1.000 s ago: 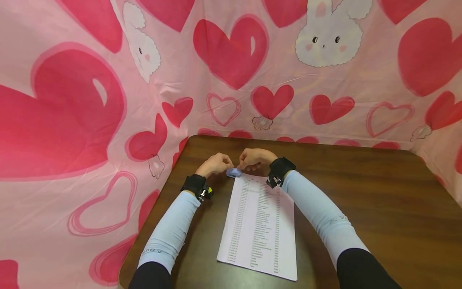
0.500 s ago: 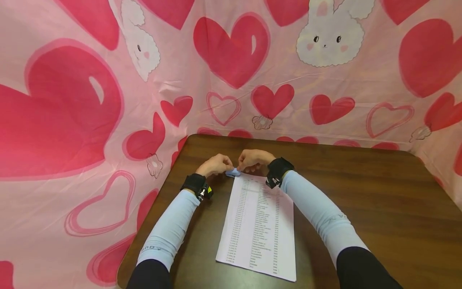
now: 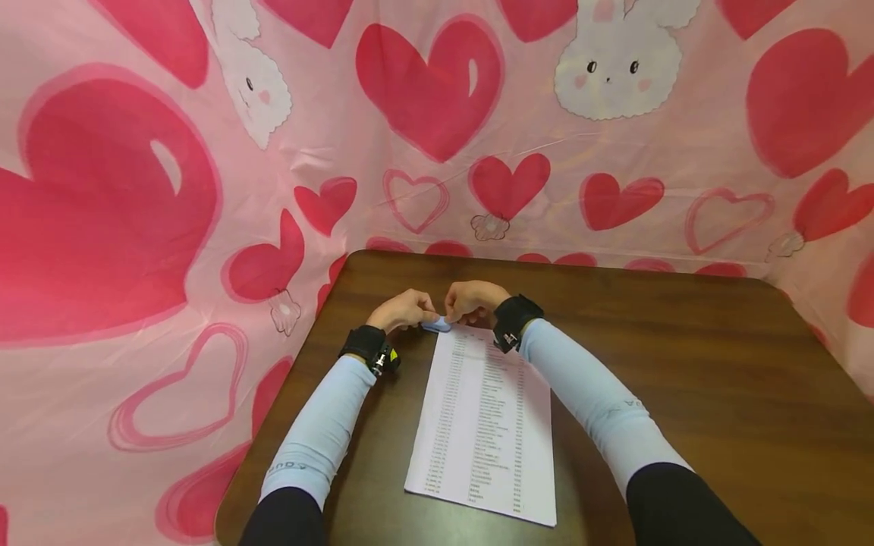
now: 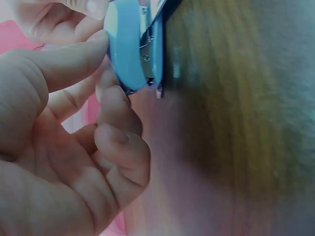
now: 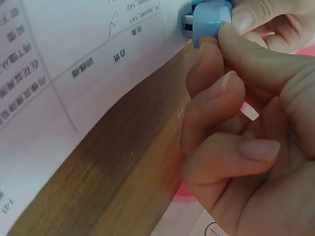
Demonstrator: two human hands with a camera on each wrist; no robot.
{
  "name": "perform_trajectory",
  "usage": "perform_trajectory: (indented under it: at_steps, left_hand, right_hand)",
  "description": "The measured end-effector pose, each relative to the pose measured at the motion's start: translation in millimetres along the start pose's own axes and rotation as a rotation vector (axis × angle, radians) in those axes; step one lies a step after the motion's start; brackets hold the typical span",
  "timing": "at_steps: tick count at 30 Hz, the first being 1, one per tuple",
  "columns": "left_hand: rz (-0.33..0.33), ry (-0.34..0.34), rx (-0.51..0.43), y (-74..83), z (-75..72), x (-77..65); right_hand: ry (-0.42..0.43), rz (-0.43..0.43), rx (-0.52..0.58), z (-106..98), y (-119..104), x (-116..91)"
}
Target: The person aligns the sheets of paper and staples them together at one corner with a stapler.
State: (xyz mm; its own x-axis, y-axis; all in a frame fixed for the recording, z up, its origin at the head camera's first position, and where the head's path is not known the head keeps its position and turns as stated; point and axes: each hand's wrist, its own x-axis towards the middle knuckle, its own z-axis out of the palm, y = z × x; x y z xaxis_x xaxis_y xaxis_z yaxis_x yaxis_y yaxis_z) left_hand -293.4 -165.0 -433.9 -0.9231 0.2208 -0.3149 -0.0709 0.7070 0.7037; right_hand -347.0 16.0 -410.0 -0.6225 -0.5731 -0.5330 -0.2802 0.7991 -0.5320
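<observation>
A small light-blue stapler (image 3: 437,324) sits at the top left corner of a stack of printed paper (image 3: 485,425) on the table. My left hand (image 3: 404,309) pinches its outer end, thumb against the blue cover. From the other side, my right hand (image 3: 474,299) pinches the stapler with thumb and index finger. In the left wrist view the stapler (image 4: 128,44) shows its metal parts, with a sheet edge in its mouth. The right wrist view has the stapler (image 5: 211,22) over the paper corner, the right hand's other fingers (image 5: 216,162) curled loosely below.
The brown wooden table (image 3: 683,379) extends far to the right of the paper. A pink cloth with hearts and rabbits (image 3: 512,98) hangs behind the table and along its left side.
The head view has shifted slightly. Both hands stay at the stapler on the paper's corner, with only small finger movements; the paper lies as before.
</observation>
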Motion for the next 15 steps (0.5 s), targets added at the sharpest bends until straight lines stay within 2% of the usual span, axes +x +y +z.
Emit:
perform_trajectory:
  at_steps: [4, 7, 10, 15]
  left_hand:
    - [-0.006, -0.034, 0.021, 4.7, -2.2, 2.7]
    - [-0.006, -0.032, 0.021, 8.1, -4.2, 5.0]
    - [-0.013, -0.020, 0.041, 8.0, -5.3, 5.6]
    - [-0.034, -0.032, 0.033, 3.1, -1.6, 3.1]
  right_hand:
    - [0.004, 0.038, 0.008, -2, -1, 1]
    - [0.034, 0.058, -0.015, -4, -4, 1]
    - [0.036, 0.049, -0.088, -6, -9, 2]
    - [-0.027, 0.061, -0.256, -5, -16, 4]
